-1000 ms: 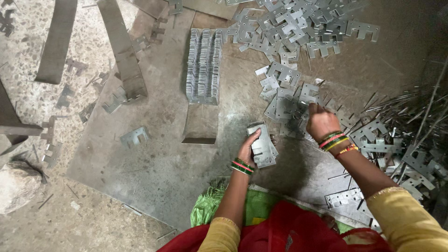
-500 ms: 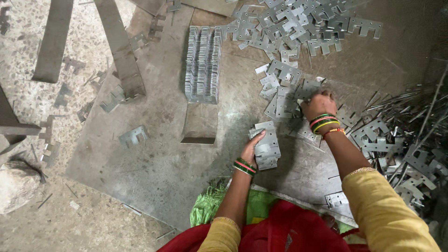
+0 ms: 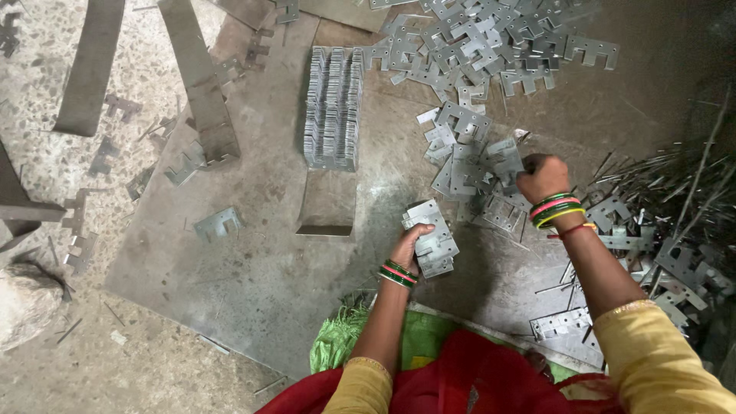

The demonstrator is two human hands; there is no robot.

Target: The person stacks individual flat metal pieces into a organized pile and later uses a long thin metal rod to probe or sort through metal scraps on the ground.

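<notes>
At the far left two long metal strips [image 3: 92, 69] run out of the top edge and a dark bar [image 3: 23, 211] is cut off by the frame, all lying on a speckled stone floor [image 3: 54, 153] beside the large grey steel sheet [image 3: 253, 268] that covers its middle. On that sheet stands one neat row of stamped plates [image 3: 333, 107] set on edge, and nearer the person the left hand [image 3: 406, 247] has its fingers clamped around a small stack of notched plates [image 3: 433, 238], too tightly packed to count. Further right the right hand [image 3: 543, 176] is curled closed on the loose pile of plates [image 3: 475, 165], what it grips hidden beneath it, while a tangle of thin metal slivers [image 3: 675, 176] fades into shadow at the right edge.
</notes>
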